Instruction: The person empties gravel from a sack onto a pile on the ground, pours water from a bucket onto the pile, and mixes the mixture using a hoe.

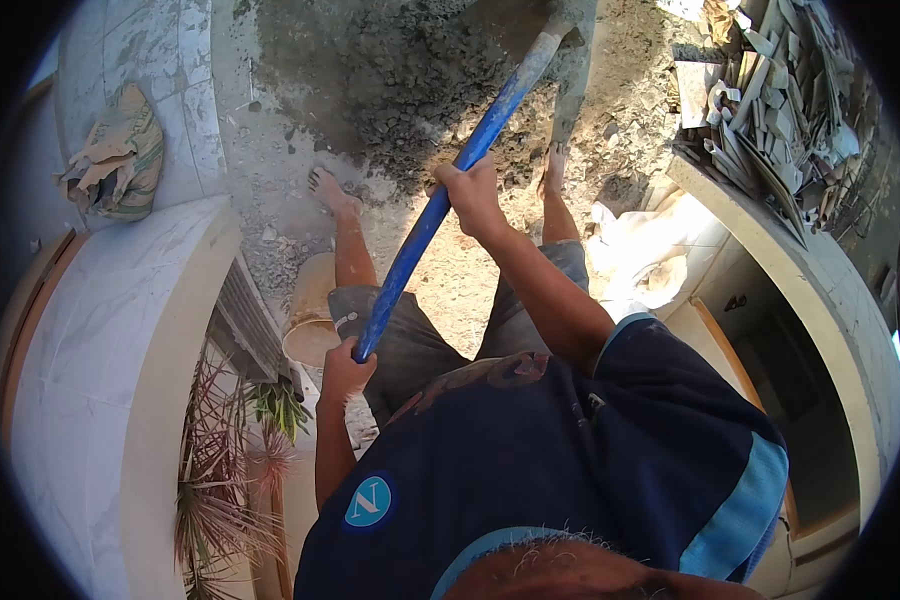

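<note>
Both my hands grip a long-handled tool with a blue shaft point(430, 215), which slants from my lap up to the far right. My left hand point(346, 374) is closed around its near end by my left thigh. Further up the shaft, my right hand point(473, 198) wraps it with the arm reaching forward. Beyond that hand the shaft turns grey and caked. The tool's working end is at the top edge and its kind cannot be made out. Near that end lies a dark grey, wet-looking heap of mortar-like mix point(370, 90), in front of my bare feet.
A dusty bucket point(312, 342) stands beside my left leg. A crumpled sack point(125, 160) lies at the far left. Broken tile pieces point(770, 110) are piled at the right. Low walls point(100, 310) flank both sides, with spiky plants point(220, 480) at lower left.
</note>
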Available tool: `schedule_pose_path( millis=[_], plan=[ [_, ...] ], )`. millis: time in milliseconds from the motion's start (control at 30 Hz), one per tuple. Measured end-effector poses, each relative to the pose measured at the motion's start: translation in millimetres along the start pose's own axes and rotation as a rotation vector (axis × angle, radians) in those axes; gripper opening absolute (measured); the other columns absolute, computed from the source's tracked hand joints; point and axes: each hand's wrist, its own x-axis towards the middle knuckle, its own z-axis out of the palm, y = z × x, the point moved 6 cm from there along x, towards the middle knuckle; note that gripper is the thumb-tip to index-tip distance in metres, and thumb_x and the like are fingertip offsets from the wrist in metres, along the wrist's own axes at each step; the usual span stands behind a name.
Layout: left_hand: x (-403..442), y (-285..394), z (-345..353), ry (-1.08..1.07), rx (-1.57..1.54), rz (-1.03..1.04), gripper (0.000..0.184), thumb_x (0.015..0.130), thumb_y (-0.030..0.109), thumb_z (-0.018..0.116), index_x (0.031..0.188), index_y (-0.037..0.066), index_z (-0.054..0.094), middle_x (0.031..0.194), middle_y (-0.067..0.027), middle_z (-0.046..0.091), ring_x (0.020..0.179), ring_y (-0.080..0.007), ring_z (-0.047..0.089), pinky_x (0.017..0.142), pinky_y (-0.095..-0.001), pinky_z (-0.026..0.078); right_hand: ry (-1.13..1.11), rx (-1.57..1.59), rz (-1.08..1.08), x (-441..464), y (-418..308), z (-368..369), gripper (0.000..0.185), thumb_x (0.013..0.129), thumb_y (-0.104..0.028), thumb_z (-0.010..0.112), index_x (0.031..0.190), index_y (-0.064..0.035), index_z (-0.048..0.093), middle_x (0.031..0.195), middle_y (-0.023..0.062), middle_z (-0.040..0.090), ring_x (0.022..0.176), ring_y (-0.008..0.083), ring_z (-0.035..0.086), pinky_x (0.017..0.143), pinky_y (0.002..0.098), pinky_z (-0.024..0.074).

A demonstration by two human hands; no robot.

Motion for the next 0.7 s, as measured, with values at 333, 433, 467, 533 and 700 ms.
schedule_pose_path(
  millis=[333,433,467,533,700],
  plan=[
    [-1.2,72.4,-24.6,0.127,0.056,-0.053,0.025,0.072,0.01,0.075,0.094,-0.002,0.071,0.064,-0.0131,0.061,0.056,-0.0172,0.06,0.057,-0.0346,0.047,-0.012,0.119,0.253,56.1,39.3,-20.8,0.023,0.081,0.002,0.065,0.089,0.0066,0.044,0.071,0.013,0.054,0.049,0.0283,0.062,0.041,0.04,0.0531],
    [67.7,111.9,-5.1,0.155,0.12,0.119,0.025,0.073,0.012,0.074,0.094,-0.001,0.07,0.062,-0.0078,0.058,0.055,-0.0142,0.055,0.056,-0.0332,0.045,0.086,0.113,0.362,138.7,50.5,-50.2,0.026,0.081,0.005,0.063,0.098,0.0096,0.044,0.077,0.0178,0.056,0.056,0.0303,0.065,0.046,0.044,0.0553],
    [76.2,119.6,-2.7,0.149,0.112,0.142,0.025,0.074,0.012,0.074,0.095,-0.001,0.071,0.063,-0.0088,0.059,0.056,-0.015,0.056,0.057,-0.0338,0.046,0.132,0.129,0.307,140.9,41.4,-58.7,0.028,0.081,0.005,0.063,0.101,0.0095,0.043,0.079,0.0185,0.056,0.057,0.0302,0.064,0.046,0.0441,0.0555],
    [88.3,121.8,11.3,0.121,0.134,0.165,0.025,0.075,0.015,0.072,0.095,0.001,0.071,0.066,-0.0134,0.061,0.06,-0.0228,0.06,0.06,-0.0374,0.048,0.176,0.142,0.288,143.0,37.2,-84.7,0.04,0.08,0.007,0.063,0.11,0.0085,0.036,0.085,0.02,0.055,0.053,0.0295,0.063,0.044,0.0432,0.0543],
    [169.9,154.1,106.7,0.049,0.161,0.217,0.022,0.078,0.02,0.067,0.096,0.007,0.071,0.074,-0.0213,0.067,0.072,-0.0383,0.067,0.067,-0.0458,0.052,0.34,0.04,-0.077,167.7,-28.0,-205.3,0.021,0.076,0.003,0.062,0.091,0.0075,0.047,0.072,0.0134,0.055,0.046,0.0265,0.059,0.039,0.0396,0.0492]
  ],
)
